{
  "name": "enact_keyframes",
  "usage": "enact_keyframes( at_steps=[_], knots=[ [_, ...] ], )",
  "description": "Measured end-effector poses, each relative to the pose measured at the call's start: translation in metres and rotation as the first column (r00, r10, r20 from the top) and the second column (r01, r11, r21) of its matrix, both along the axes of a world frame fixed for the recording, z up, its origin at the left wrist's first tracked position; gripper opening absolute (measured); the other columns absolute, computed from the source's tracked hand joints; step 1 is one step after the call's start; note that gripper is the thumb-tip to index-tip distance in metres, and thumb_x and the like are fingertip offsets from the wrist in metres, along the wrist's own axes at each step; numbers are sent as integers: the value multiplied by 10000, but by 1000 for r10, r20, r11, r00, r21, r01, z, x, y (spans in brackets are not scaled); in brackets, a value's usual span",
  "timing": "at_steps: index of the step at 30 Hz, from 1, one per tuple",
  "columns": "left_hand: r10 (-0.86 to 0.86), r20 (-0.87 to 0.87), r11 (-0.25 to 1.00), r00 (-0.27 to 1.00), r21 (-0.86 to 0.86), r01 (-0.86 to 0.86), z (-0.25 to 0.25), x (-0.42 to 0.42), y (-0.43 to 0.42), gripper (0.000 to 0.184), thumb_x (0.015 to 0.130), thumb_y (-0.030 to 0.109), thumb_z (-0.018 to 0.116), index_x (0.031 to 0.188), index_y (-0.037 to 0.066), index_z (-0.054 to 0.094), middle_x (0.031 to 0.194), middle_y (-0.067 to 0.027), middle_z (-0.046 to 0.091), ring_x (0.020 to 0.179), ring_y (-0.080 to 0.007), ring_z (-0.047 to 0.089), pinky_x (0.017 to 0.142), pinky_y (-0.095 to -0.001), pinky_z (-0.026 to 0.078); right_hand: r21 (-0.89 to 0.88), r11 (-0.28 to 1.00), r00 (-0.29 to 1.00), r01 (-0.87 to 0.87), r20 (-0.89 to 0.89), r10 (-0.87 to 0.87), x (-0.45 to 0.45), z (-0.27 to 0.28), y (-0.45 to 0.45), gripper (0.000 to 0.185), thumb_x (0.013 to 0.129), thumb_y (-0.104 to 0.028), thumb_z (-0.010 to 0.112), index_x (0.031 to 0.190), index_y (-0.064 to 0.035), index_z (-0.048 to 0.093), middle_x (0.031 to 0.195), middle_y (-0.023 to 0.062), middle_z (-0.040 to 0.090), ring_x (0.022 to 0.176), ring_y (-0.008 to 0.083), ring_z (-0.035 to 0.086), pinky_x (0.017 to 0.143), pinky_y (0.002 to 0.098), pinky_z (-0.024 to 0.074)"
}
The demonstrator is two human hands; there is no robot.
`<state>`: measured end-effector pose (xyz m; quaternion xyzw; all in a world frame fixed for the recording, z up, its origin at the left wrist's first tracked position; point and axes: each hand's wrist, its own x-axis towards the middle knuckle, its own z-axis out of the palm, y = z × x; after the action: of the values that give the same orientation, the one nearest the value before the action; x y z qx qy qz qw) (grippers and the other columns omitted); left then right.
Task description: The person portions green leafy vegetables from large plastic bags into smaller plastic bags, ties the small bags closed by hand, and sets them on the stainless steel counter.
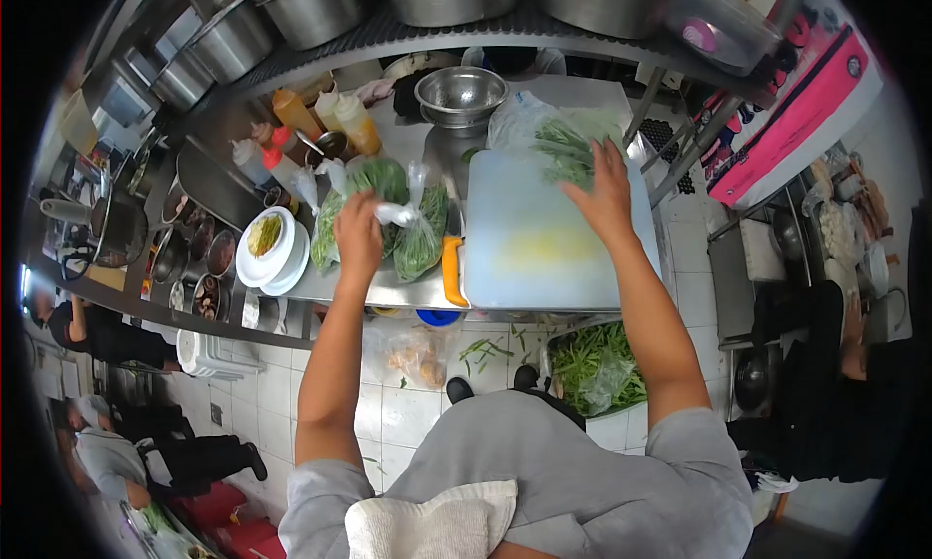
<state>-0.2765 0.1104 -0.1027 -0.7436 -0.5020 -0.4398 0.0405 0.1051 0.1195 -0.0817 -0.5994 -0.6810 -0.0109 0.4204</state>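
Note:
My left hand [358, 237] is closed at the twisted top of a clear plastic bag of green vegetables [377, 179], left of the cutting board. A second knotted bag of greens [421, 246] lies just right of it. My right hand [604, 195] has its thumb and fingers spread beside a bunch of cut greens [563, 142] at the far side of the pale cutting board [544, 219]. Whether its fingertips touch the greens, I cannot tell. Along the board's left edge lies a knife with an orange handle [451, 270]; its blade is hard to make out.
A steel bowl [462, 95] stands behind the board. Squeeze bottles [355, 124] and stacked white plates [267, 248] are to the left. Large pots [311, 11] line the overhead shelf. On the floor sits a bin of greens [594, 370]. Other people work at the left and right.

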Motion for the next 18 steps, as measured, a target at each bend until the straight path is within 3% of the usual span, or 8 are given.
enact_keyframes(
  at_steps=[2,6,8,9,11,12,14,18],
  knots=[
    [160,-410,909,898,-294,-297,-17,9,-19,237,813,66,541,1023,152,611,1266,-35,488,1250,-296,369,961,-604,280,-22,993,985,113,135,-109,-8,-5,27,698,712,-335,709,1301,-102,415,1407,132,301,1258,360,314,1014,401,317],
    [121,-416,938,901,-250,-242,-17,22,-31,243,847,126,548,1073,195,607,1299,-12,458,1293,-291,310,958,-668,222,33,992,908,125,400,-128,-10,-23,59,607,729,-302,694,1263,-124,467,1286,177,441,1151,379,432,953,431,360],
    [161,-273,943,949,-243,-229,2,30,-38,242,846,123,548,1079,143,610,1249,-61,500,1254,-313,364,977,-579,284,-430,899,992,77,-53,-111,7,-22,77,420,785,-262,634,1176,-130,560,1102,154,586,1032,284,541,900,348,400],
    [160,-267,945,950,-238,-226,10,33,-41,242,846,123,548,1079,143,610,1249,-61,500,1254,-313,364,977,-579,284,-424,902,992,81,-50,-113,19,-21,78,420,785,-262,634,1176,-130,560,1102,154,586,1032,284,541,900,348,400],
    [-26,45,988,999,-152,33,28,42,-49,236,850,118,540,1072,83,613,1166,-112,551,1168,-330,450,958,-448,360,-156,985,755,-76,-654,-46,37,-14,75,287,845,-243,558,1088,-104,618,926,117,652,872,181,592,820,275,424],
    [-31,52,988,998,-152,38,39,50,-53,236,850,118,540,1072,83,613,1166,-112,551,1168,-330,450,958,-448,360,-157,985,760,-70,-648,-49,40,-10,72,287,845,-243,558,1088,-104,618,926,117,652,872,181,592,820,275,424],
    [-164,267,959,950,-181,216,60,74,-58,231,862,129,531,1058,38,614,1108,-141,579,1090,-308,511,903,-353,406,22,990,349,-142,-934,71,39,12,52,284,876,-230,523,1083,-52,605,895,110,658,837,136,583,773,262,432],
    [-136,670,704,730,-453,547,72,122,-48,300,889,221,525,1128,45,571,1081,-105,598,1034,-232,547,839,-353,438,-41,999,798,-13,-602,-15,27,27,2,314,882,-182,526,1132,6,547,1047,133,612,970,241,573,839,312,427]
  ],
)
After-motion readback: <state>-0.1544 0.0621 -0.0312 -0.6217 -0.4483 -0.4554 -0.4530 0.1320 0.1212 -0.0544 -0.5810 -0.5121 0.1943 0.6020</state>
